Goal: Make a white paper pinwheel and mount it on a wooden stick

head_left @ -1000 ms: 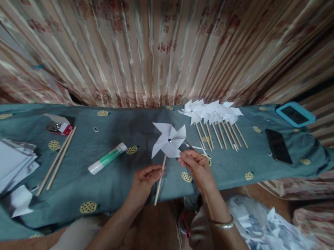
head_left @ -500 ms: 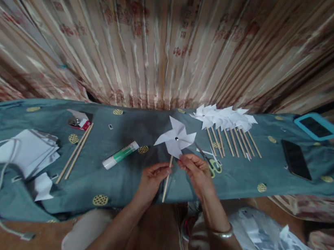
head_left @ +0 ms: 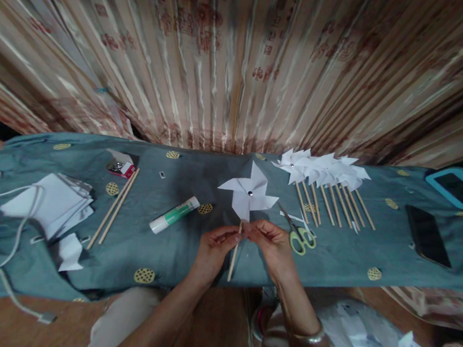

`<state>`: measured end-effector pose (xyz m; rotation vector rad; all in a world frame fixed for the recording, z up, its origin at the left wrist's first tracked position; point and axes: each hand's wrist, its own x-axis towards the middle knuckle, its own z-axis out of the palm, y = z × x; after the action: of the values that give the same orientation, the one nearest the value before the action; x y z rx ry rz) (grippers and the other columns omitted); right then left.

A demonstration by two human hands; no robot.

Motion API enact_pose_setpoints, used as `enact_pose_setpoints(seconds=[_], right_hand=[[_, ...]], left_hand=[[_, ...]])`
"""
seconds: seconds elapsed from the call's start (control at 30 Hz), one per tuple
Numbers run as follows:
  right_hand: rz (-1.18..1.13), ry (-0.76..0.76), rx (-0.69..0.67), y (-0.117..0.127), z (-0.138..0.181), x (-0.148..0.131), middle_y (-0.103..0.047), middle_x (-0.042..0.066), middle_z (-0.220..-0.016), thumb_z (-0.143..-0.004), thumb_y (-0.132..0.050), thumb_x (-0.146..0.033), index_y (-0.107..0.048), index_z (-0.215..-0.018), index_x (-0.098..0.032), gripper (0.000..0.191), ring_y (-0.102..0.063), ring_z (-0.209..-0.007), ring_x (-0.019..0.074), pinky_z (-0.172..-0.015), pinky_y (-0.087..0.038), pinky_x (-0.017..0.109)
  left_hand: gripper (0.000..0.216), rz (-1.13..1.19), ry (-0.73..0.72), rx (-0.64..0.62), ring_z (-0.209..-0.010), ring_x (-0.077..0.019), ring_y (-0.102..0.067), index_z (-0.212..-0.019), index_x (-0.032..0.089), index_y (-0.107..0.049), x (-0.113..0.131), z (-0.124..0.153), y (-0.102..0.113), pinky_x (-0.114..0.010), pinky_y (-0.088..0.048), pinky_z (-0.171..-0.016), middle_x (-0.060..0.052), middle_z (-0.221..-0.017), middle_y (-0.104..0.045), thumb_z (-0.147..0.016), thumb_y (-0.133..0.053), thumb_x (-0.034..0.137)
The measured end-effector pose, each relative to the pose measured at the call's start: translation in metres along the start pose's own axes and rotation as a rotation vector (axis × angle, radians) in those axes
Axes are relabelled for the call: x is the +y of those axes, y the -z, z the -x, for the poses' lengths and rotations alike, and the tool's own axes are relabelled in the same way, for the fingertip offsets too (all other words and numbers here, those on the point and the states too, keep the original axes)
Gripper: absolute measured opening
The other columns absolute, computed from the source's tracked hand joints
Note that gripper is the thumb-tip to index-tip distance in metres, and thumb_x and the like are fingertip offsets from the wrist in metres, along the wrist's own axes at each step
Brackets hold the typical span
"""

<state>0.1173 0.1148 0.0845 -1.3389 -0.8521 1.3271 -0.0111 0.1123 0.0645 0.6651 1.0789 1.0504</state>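
White paper pinwheel (head_left: 248, 195) on wooden stick (head_left: 234, 253), upright above the teal cloth (head_left: 170, 251), between both hands. Left hand (head_left: 213, 246) pinches the stick; right hand (head_left: 273, 244) pinches it just below the blades. Scissors (head_left: 298, 233) just right.

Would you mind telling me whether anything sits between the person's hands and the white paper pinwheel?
Nothing visible does: the left hand and right hand both grip the stick of the pinwheel directly.

Left hand (head_left: 212, 246) and right hand (head_left: 274, 244) close together, fingertips pinched, forearms converging, grip closed.
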Motion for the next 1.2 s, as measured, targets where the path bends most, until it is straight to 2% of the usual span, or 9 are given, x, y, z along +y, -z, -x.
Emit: enact_pose_setpoints(seconds=[0.1,0.17,0.23,0.33,0.4,0.47,0.6,0.83,1.2], right_hand=[[0.089,0.022,-0.020,0.005,0.002,-0.001,-0.059,-0.001,-0.052,-0.061,-0.079,-0.059,-0.065,-0.050,-0.021,0.042,-0.047,-0.053,0.0114,-0.056,-0.038,0.027],[0.147,0.053,0.019,0.014,0.003,-0.002,-0.058,-0.001,-0.051,-0.065,-0.076,-0.060,-0.064,-0.049,-0.021,0.044,-0.046,-0.052,0.0114,-0.055,-0.036,0.028],[0.174,0.091,0.106,0.026,0.002,-0.004,-0.061,0.000,-0.053,-0.067,-0.075,-0.059,-0.067,-0.052,-0.021,0.042,-0.046,-0.052,0.0115,-0.055,-0.037,0.028],[0.086,0.168,0.310,0.045,-0.003,-0.006,-0.064,0.000,-0.058,-0.068,-0.076,-0.056,-0.068,-0.055,-0.021,0.039,-0.046,-0.052,0.0106,-0.056,-0.038,0.028],[0.025,0.209,0.434,0.055,-0.006,-0.008,-0.068,0.000,-0.065,-0.067,-0.078,-0.054,-0.070,-0.062,-0.022,0.034,-0.051,-0.058,0.0110,-0.060,-0.041,0.027],[-0.011,0.231,0.493,0.061,-0.009,-0.009,-0.071,0.000,-0.076,-0.064,-0.081,-0.052,-0.073,-0.072,-0.023,0.032,-0.058,-0.068,0.0127,-0.067,-0.045,0.027],[0.029,0.202,0.438,0.063,-0.012,-0.011,-0.074,0.003,-0.085,-0.062,-0.082,-0.053,-0.075,-0.084,-0.023,0.038,-0.064,-0.080,0.0170,-0.073,-0.049,0.030],[0.043,0.139,0.363,0.062,-0.020,-0.005,-0.063,-0.001,-0.058,-0.057,-0.084,-0.047,-0.074,-0.068,-0.023,0.029,-0.051,-0.055,0.0120,-0.054,-0.041,0.027],[0.045,0.091,0.298,0.060,-0.022,-0.006,-0.065,0.000,-0.058,-0.055,-0.085,-0.050,-0.073,-0.065,-0.023,0.031,-0.054,-0.058,0.0141,-0.060,-0.045,0.030]], left_hand=[[0.023,-0.026,0.002,-0.006,-0.074,-0.0180,-0.065,-0.077,0.017,-0.078,0.002,0.001,0.002,-0.028,-0.049,-0.075,-0.004,-0.072,-0.075,-0.060,-0.080,0.032],[0.023,-0.048,0.009,0.000,-0.072,-0.0172,-0.064,-0.077,0.017,-0.078,0.002,0.001,0.003,-0.028,-0.048,-0.074,-0.005,-0.074,-0.075,-0.060,-0.080,0.033],[0.024,-0.054,0.020,0.010,-0.071,-0.0164,-0.062,-0.076,0.017,-0.079,0.001,0.001,0.004,-0.027,-0.047,-0.073,-0.004,-0.075,-0.075,-0.058,-0.081,0.033],[0.023,-0.055,0.036,0.016,-0.069,-0.0153,-0.060,-0.075,0.018,-0.079,0.000,0.001,0.004,-0.026,-0.046,-0.070,-0.004,-0.073,-0.074,-0.057,-0.082,0.032],[0.023,-0.054,0.053,0.010,-0.067,-0.0142,-0.059,-0.073,0.018,-0.079,-0.001,0.003,0.003,-0.025,-0.045,-0.068,-0.003,-0.071,-0.073,-0.056,-0.082,0.032],[0.023,-0.058,0.074,-0.014,-0.065,-0.0131,-0.057,-0.072,0.017,-0.078,-0.001,0.004,0.002,-0.024,-0.044,-0.067,-0.003,-0.068,-0.072,-0.055,-0.083,0.032],[0.026,-0.081,0.115,-0.076,-0.060,-0.0117,-0.053,-0.071,0.016,-0.078,-0.003,0.007,-0.001,-0.024,-0.041,-0.064,-0.002,-0.063,-0.069,-0.054,-0.084,0.035],[0.025,-0.101,0.129,-0.057,-0.061,-0.0126,-0.055,-0.071,0.017,-0.079,-0.006,0.004,-0.002,-0.024,-0.042,-0.064,-0.003,-0.066,-0.071,-0.055,-0.083,0.036],[0.026,-0.105,0.095,0.002,-0.071,-0.0164,-0.062,-0.074,0.018,-0.079,-0.006,-0.005,0.000,-0.027,-0.047,-0.073,-0.005,-0.076,-0.075,-0.054,-0.084,0.035]])
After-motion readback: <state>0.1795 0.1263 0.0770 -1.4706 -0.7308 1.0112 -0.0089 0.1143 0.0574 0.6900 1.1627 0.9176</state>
